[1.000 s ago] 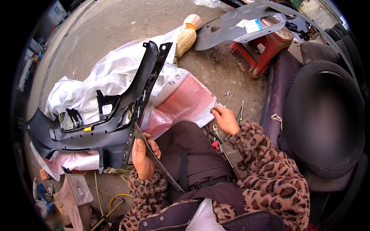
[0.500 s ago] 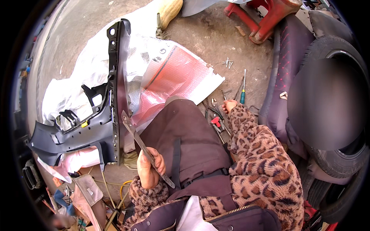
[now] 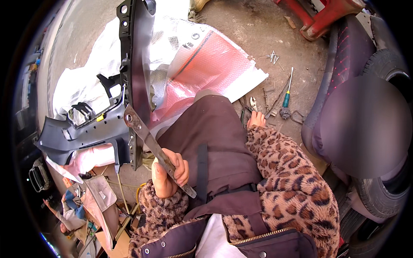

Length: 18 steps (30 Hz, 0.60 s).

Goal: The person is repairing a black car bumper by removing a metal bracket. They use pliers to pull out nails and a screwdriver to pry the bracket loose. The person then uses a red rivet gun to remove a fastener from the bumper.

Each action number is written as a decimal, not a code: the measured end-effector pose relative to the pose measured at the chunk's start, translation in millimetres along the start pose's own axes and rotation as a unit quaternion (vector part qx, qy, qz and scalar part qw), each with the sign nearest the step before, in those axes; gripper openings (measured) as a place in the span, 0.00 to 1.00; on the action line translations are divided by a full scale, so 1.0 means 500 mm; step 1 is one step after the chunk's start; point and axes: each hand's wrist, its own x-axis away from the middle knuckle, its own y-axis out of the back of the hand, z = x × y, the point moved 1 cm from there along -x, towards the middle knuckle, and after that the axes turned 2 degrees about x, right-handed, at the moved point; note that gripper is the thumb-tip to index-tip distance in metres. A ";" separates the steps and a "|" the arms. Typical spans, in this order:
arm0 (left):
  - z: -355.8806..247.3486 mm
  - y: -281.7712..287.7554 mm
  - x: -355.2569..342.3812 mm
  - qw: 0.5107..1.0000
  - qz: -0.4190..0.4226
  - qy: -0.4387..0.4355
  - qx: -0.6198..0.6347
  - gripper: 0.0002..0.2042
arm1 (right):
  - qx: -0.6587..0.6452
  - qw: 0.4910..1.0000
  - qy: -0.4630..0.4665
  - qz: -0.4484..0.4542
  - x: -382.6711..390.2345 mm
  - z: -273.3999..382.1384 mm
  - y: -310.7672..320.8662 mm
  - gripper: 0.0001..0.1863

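Note:
My left hand (image 3: 170, 174) is closed around a flat metal bar (image 3: 144, 133) with holes near its far end. The bar slants above my lap, across my dark apron (image 3: 215, 137). On the floor beyond my right knee, my right hand (image 3: 257, 120) reaches down among hand tools, fingers bent; what they hold, if anything, is hidden. Just past its fingertips lie the metal jaws of pliers (image 3: 253, 103). A screwdriver (image 3: 287, 98) with a green-blue handle lies to its right, beside a dark lumpy piece (image 3: 285, 113).
A black car bumper (image 3: 90, 133) rests on white and pink wrapping (image 3: 193, 69) at left. Several nails (image 3: 272, 57) lie on the concrete. A red stand (image 3: 318, 21) is at far right, tyres (image 3: 378, 195) and a dark seat (image 3: 344, 64) at right. A person (image 3: 71, 217) shows at lower left.
The view has shifted, so the floor things sit farther right and the bumper higher. My right hand has drawn back toward my knee, away from the screwdriver. My left hand keeps the bar.

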 end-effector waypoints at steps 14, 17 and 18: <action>-0.091 0.073 0.165 0.983 -0.080 -0.140 0.084 0.25 | 0.132 0.989 0.000 0.074 -0.231 0.023 0.000 0.19; -0.076 0.107 0.192 0.976 -0.066 -0.168 0.124 0.25 | 0.128 0.988 -0.029 0.076 -0.269 0.005 0.021 0.18; -0.074 0.107 0.201 0.973 -0.074 -0.171 0.137 0.25 | 0.119 0.989 -0.033 0.086 -0.275 0.006 0.021 0.17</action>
